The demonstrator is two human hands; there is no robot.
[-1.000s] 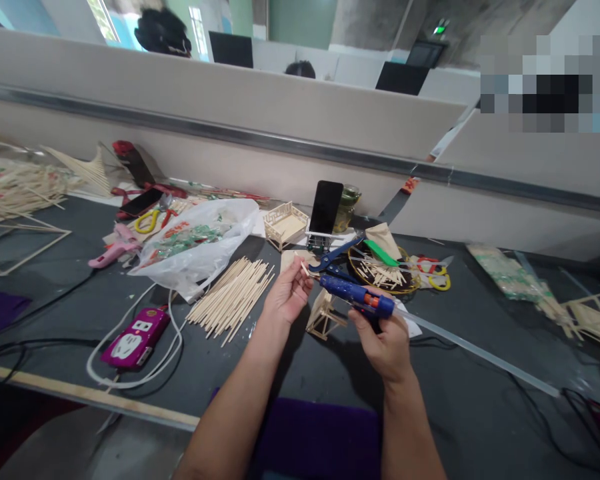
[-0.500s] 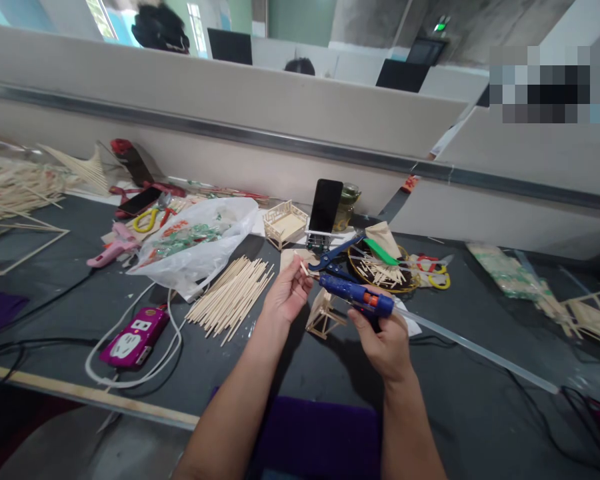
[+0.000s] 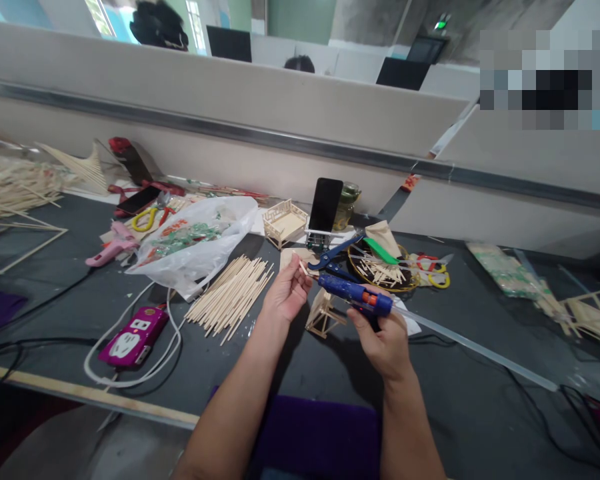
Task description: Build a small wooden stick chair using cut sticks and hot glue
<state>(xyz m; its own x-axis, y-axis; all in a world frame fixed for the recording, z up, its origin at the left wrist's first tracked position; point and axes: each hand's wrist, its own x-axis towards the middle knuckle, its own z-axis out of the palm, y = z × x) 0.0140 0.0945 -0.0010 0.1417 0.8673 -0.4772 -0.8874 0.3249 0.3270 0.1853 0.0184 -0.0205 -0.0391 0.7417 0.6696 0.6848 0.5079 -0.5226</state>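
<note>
Pinched in the fingers of my left hand [image 3: 291,292] is a short wooden stick [image 3: 305,269]. My right hand [image 3: 383,333] is wrapped round a blue hot glue gun [image 3: 347,291], its nozzle close to the stick; whether they touch is hard to tell. A long clear glue stick [image 3: 480,350] runs out of the gun's rear to the right. Below the gun stands a small frame of wooden sticks [image 3: 324,317], partly hidden by it. Blue-handled pliers [image 3: 335,257] lie just behind the nozzle. Left of my left hand is a pile of wooden sticks [image 3: 230,297].
A round tray [image 3: 357,275] holds short stick pieces, near scissors [image 3: 437,277]. Behind are a propped phone [image 3: 326,205], a jar [image 3: 349,203] and a small stick-built model [image 3: 285,223]. Leftward lie a plastic bag [image 3: 205,233], a pink glue gun [image 3: 114,245] and a purple power strip [image 3: 134,337].
The glue gun has shifted very slightly to the left and down with my right hand. My left hand still holds the short stick in about the same place.
</note>
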